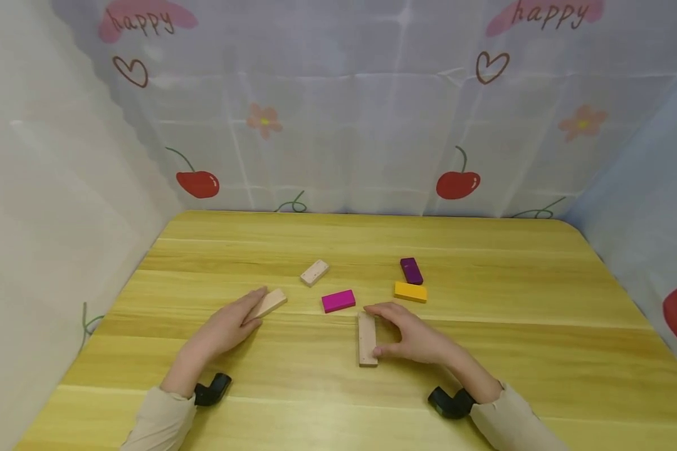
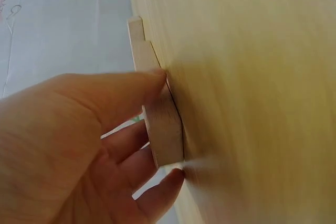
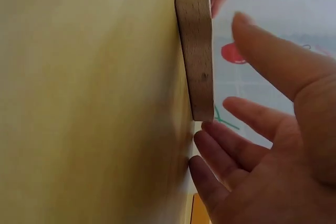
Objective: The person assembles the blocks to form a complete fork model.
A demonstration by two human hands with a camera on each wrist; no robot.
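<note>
My left hand [image 1: 225,329] pinches a plain wooden block [image 1: 273,302] that lies slanted on the table's left side. In the left wrist view its thumb presses along the near face of this block [image 2: 165,132], with the fingers behind and below. A second plain wooden block [image 1: 367,341] lies lengthwise near the table's middle. Beside it is my right hand [image 1: 414,337], thumb and fingers spread around its right side. The right wrist view shows the thumb held off this block [image 3: 197,51] and the fingertips right at its lower end.
Beyond the hands lie a small pale wooden block [image 1: 314,273], a magenta block [image 1: 338,301], a yellow block [image 1: 410,292] and a purple block [image 1: 411,270]. The yellow and purple ones sit close together. A printed curtain [image 1: 344,138] stands along the back edge of the wooden table [image 1: 316,407].
</note>
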